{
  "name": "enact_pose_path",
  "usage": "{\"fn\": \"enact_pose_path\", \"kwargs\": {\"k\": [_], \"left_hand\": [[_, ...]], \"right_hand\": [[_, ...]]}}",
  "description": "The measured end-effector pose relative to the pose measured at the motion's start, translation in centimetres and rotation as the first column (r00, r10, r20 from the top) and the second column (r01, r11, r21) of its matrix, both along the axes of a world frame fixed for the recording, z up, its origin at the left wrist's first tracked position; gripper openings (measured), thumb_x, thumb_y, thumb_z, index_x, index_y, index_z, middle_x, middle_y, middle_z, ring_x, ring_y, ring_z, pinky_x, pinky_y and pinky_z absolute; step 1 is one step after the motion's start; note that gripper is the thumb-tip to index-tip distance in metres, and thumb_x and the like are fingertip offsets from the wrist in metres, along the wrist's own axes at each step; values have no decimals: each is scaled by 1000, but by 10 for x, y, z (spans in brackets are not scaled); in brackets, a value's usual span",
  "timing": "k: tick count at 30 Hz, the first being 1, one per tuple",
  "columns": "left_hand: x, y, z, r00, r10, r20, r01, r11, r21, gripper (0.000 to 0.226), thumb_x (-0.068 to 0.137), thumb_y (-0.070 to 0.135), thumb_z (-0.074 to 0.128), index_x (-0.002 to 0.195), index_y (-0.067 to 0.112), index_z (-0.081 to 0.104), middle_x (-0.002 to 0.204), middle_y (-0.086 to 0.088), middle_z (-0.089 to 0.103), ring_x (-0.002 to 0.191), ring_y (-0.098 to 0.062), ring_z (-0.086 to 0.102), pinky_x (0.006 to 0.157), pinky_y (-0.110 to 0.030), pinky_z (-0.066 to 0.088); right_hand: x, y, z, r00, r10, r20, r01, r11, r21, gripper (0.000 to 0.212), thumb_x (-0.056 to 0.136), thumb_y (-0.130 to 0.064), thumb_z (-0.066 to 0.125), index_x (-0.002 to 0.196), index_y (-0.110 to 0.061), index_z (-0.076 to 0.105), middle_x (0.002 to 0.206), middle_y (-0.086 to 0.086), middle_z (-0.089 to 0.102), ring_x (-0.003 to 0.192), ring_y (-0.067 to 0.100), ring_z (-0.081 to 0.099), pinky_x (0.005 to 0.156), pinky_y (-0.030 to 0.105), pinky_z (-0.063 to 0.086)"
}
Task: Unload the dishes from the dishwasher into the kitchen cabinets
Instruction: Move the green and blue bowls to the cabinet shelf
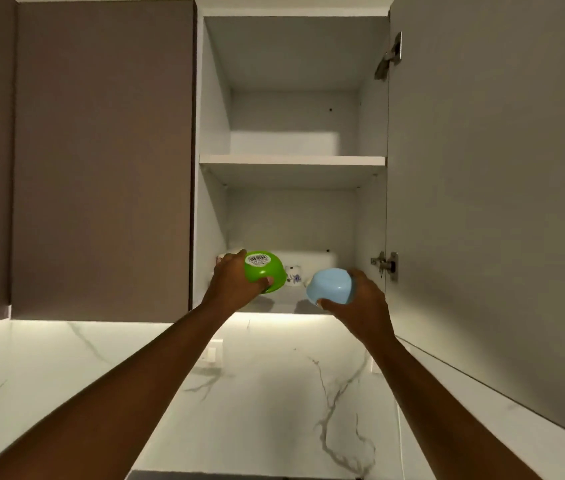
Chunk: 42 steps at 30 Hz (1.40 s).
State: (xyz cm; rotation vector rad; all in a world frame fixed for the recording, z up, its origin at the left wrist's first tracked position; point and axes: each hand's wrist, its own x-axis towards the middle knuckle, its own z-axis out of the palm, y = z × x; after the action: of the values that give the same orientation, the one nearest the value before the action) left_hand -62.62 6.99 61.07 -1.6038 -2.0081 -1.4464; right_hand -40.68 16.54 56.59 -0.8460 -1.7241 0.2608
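- The green bowl [263, 270] is held up at the front left of the open cabinet's [293, 202] lower compartment, its base turned toward the camera with a barcode sticker [258, 259] on it.
- The left hand [234, 284] grasps the green bowl, fingers over its top and thumb curled across its lower edge.
- The blue bowl [330, 285] sits just to the right, at the front right of the same compartment, also base toward the camera and tilted.
- The right hand [362, 297] grasps the blue bowl, thumb along its lower rim and fingers wrapped behind its right side.
- The two bowls are near each other but apart.
- Between and behind them, a white cup with a blue floral pattern [293, 276] stands on the lower compartment's floor, partly covered by the bowls.
- Something small peeks out behind the left hand at the compartment's left wall; too hidden to name.
- A shelf [293, 161] divides the cabinet above; the open door [482, 202] hangs to the right on two hinges.
- Closed brown doors [101, 161] stand to the left, a marbled white wall [274, 393] below.
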Motion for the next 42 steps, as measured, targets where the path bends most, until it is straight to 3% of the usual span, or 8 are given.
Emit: {"fn": "enact_pose_path", "kwargs": {"k": [6,9,15,19,23,28,32,42], "left_hand": [[-10,76,14,1000,13,23,-11,997,-79,83,75,39,82,141,4,45,139,-16,52,123,-31,53,101,-40,48],[-11,102,11,999,34,-12,-35,991,-132,74,74,42,81,132,6,53,132,-15,58,117,-29,57,95,-38,52],[-18,149,2,994,89,-63,-103,957,-272,70,80,44,75,133,6,48,133,-14,53,119,-30,54,98,-39,49],[-25,169,-3,994,73,-76,-93,948,-304,69,79,41,76,132,5,49,132,-15,53,118,-30,54,96,-39,50],[-33,187,-7,997,59,-55,-74,941,-330,70,78,47,74,131,8,51,133,-14,53,120,-30,53,97,-38,50],[-47,205,-12,999,27,-34,-38,921,-388,65,79,54,68,124,8,55,121,-13,61,99,-25,58,78,-29,47],[-56,213,-16,997,56,-60,-75,920,-384,63,84,53,65,127,8,53,125,-14,60,110,-29,60,86,-33,50],[-62,220,-22,993,72,-88,-97,941,-324,61,88,46,64,131,5,51,132,-16,54,115,-31,57,90,-35,49]], "right_hand": [[-20,63,15,996,24,82,-22,999,-30,84,65,-41,90,134,-13,51,121,6,61,108,23,57,85,39,55],[-28,86,20,990,43,134,-32,996,-84,84,62,-40,91,132,-13,53,119,6,63,99,18,56,80,33,52],[-38,117,20,975,49,216,-6,981,-194,83,59,-46,92,127,-15,56,115,3,60,96,16,55,69,24,48],[-50,131,14,968,62,243,-15,982,-189,85,55,-47,93,124,-13,58,117,4,62,102,19,60,81,33,56],[-63,141,10,969,50,240,-1,980,-198,85,55,-51,92,125,-14,58,117,1,59,107,19,57,91,36,54],[-72,145,6,963,30,270,16,986,-167,78,60,-53,89,120,-15,58,102,-6,55,92,12,54,75,25,51],[-74,147,4,968,48,246,-10,988,-153,69,61,-47,91,113,-12,61,102,2,62,90,15,59,75,33,56],[-69,148,3,972,48,228,-17,990,-138,72,62,-46,90,119,-15,59,107,-3,56,95,14,56,68,19,48]]}}
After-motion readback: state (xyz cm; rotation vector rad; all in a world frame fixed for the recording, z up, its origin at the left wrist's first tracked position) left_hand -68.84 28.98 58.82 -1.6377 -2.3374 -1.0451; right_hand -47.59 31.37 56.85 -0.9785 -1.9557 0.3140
